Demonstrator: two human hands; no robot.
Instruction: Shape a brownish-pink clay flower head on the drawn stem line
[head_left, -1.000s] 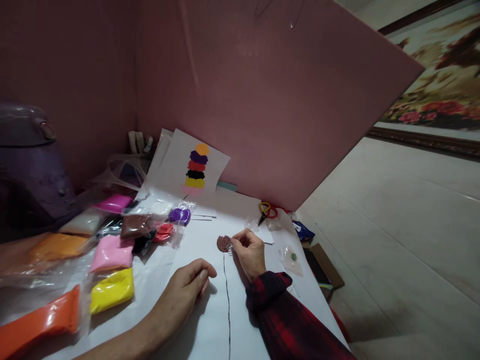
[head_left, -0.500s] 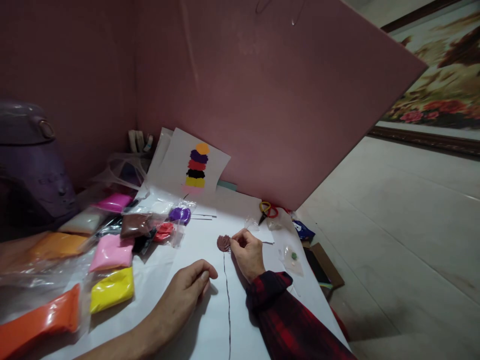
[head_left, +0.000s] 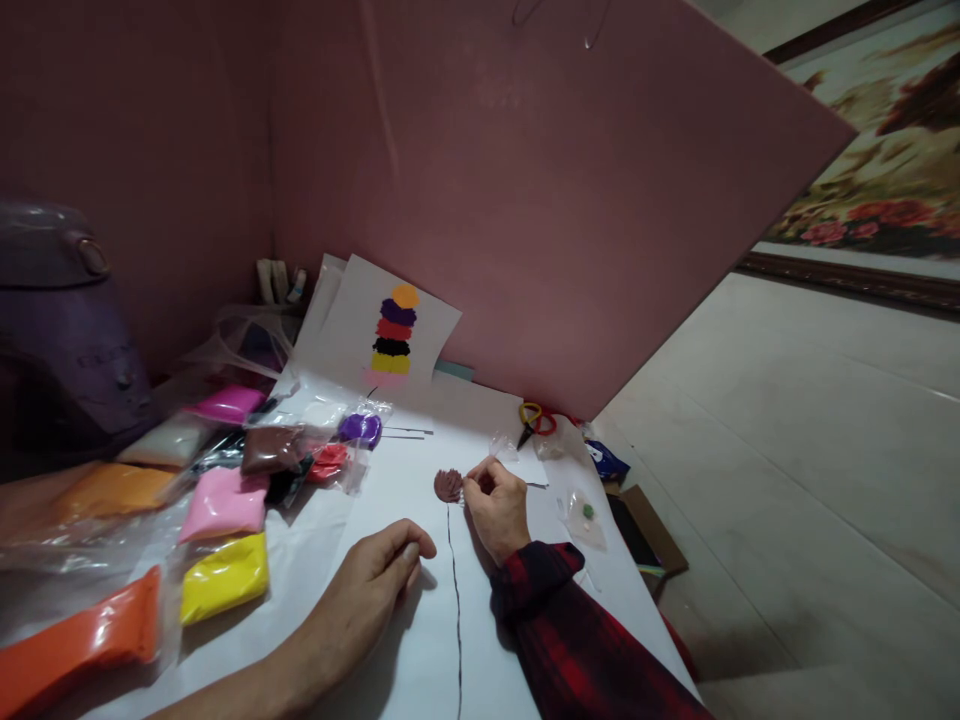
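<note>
A brown clay disc (head_left: 448, 486) with a ridged surface lies on the white paper (head_left: 416, 640). From its lower edge a thin dark line (head_left: 455, 590) runs down the sheet. My right hand (head_left: 498, 505), in a red and black checked sleeve, is closed in a pinch at the disc's right edge. Whatever sits between those fingertips is too small to make out. My left hand (head_left: 386, 565) rests on the paper to the left of the line, with its fingers curled in and nothing visible in them.
Packets of coloured clay, such as a yellow one (head_left: 224, 580) and a pink one (head_left: 223, 503), crowd the left side. Scissors (head_left: 534, 422) lie at the back right. A card with coloured patches (head_left: 394, 330) leans against the pink panel (head_left: 510, 200). A purple appliance (head_left: 67, 330) stands far left.
My right hand has shifted very slightly to the right along the disc's edge, still pinched. The left hand has stayed where it was.
</note>
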